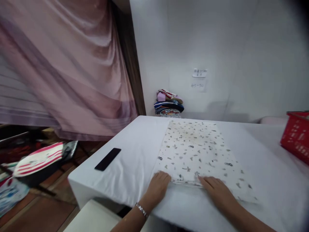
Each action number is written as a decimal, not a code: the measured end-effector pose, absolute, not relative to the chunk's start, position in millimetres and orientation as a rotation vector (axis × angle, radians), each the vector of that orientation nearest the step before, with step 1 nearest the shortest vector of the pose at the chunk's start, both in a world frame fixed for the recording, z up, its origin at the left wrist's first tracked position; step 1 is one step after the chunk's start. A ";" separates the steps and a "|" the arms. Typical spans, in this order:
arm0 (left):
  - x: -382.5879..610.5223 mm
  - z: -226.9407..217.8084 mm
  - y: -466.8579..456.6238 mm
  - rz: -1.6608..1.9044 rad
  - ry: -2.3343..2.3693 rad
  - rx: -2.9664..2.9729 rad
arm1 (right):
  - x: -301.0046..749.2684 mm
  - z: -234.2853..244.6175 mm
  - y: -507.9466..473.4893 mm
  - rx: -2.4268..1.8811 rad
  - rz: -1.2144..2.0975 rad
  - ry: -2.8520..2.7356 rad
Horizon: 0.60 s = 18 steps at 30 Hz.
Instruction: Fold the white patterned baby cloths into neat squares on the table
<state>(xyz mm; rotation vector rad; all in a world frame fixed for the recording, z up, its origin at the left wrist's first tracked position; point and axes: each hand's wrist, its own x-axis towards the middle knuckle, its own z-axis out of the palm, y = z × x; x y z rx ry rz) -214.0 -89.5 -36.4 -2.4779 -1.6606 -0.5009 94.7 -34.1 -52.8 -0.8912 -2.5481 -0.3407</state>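
While left hand (158,186) and right hand (218,192) touch printed cloth (193,151), near edge, whether clamped unclear

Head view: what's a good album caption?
Left hand and right hand at the near edge of a printed white cloth on a white table.
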 end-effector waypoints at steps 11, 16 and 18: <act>-222.5 -23.6 -84.8 -0.572 -1.515 -2.464 | 217.1 -65.6 -37.7 -1.197 -0.372 -2.472; -234.6 -19.3 -82.6 -0.640 -1.416 -2.360 | 236.1 -76.8 -30.2 -1.199 -0.289 -2.453; -238.0 -16.6 -82.0 -0.661 -1.354 -2.350 | 246.1 -88.3 -29.1 -1.253 -0.216 -2.343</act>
